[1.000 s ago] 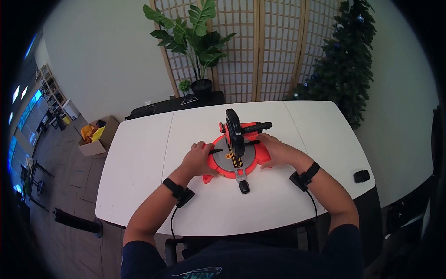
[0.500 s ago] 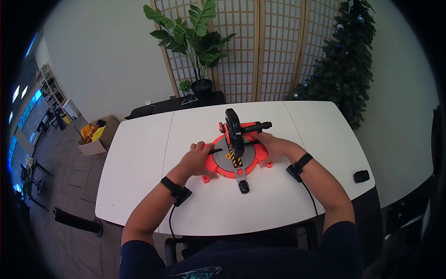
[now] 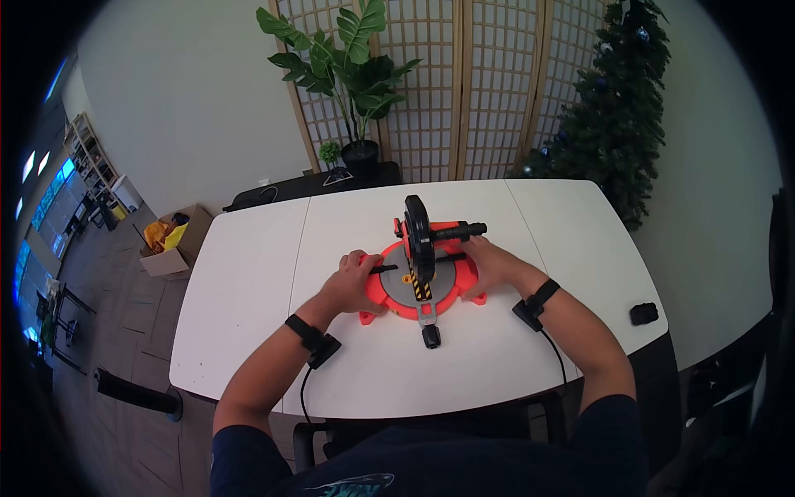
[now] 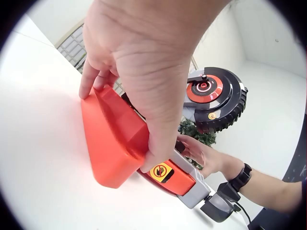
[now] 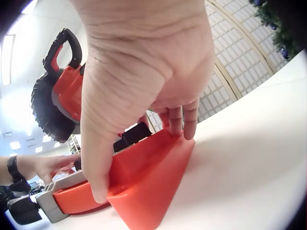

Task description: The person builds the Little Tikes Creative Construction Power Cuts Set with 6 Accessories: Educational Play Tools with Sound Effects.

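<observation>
A red and grey toy miter saw [image 3: 399, 286] stands on the white table, its black toothed blade [image 3: 420, 240] raised over the round base. The left hand [image 3: 346, 286] grips the base's left side; in the left wrist view its thumb lies at the front of the red side piece [image 4: 103, 143] and its fingertips at the back. The right hand [image 3: 494, 269] grips the right side the same way, thumb in front and fingers behind the red side piece [image 5: 153, 187] in the right wrist view. A black knob [image 3: 431, 336] sticks out at the front.
A small black object [image 3: 643, 314] lies at the right edge of the white table [image 3: 240, 331]. Behind stand a potted plant [image 3: 360, 156], a folding screen [image 3: 497, 91] and a decorated tree [image 3: 617, 124]. An open cardboard box [image 3: 195, 236] is at the left.
The saw has turned slightly between the hands, its front knob shifting a little to the left. The right forearm has moved slightly inward since the earliest frame. Both hands keep their grip.
</observation>
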`<state>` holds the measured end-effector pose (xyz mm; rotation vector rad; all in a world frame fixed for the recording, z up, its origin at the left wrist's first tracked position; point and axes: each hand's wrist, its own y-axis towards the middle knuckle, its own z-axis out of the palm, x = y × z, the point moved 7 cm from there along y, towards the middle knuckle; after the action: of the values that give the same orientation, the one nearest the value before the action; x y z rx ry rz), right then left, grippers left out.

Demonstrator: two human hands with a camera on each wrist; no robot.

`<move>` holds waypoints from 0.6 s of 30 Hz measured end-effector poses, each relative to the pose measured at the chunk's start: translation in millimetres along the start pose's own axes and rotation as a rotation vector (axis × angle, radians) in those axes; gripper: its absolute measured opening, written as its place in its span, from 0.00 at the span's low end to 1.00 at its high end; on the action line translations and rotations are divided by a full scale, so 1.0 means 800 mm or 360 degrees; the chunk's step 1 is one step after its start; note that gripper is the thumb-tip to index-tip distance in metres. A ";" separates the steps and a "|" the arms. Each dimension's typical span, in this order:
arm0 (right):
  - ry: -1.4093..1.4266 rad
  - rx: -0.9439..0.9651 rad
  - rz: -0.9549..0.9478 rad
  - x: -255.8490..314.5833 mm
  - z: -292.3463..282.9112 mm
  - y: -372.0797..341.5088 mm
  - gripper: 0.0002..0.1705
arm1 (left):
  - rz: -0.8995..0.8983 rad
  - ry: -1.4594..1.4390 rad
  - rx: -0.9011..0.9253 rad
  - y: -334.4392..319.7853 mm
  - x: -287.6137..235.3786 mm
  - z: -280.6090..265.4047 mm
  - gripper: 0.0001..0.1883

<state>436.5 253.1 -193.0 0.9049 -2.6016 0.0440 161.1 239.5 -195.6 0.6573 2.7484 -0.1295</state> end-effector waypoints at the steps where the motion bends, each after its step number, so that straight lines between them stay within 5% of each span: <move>1: 0.0000 0.0000 0.0000 0.006 -0.002 -0.004 0.65 | 0.0008 0.0001 0.0008 -0.001 -0.001 -0.001 0.60; 18: 0.0049 -0.0002 0.0064 0.023 0.007 -0.037 0.59 | -0.0006 -0.0019 0.0204 -0.022 -0.014 -0.003 0.63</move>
<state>439.2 218.1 -194.4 0.8448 -2.5906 0.0666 161.6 219.1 -189.4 0.6825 2.7471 -0.3116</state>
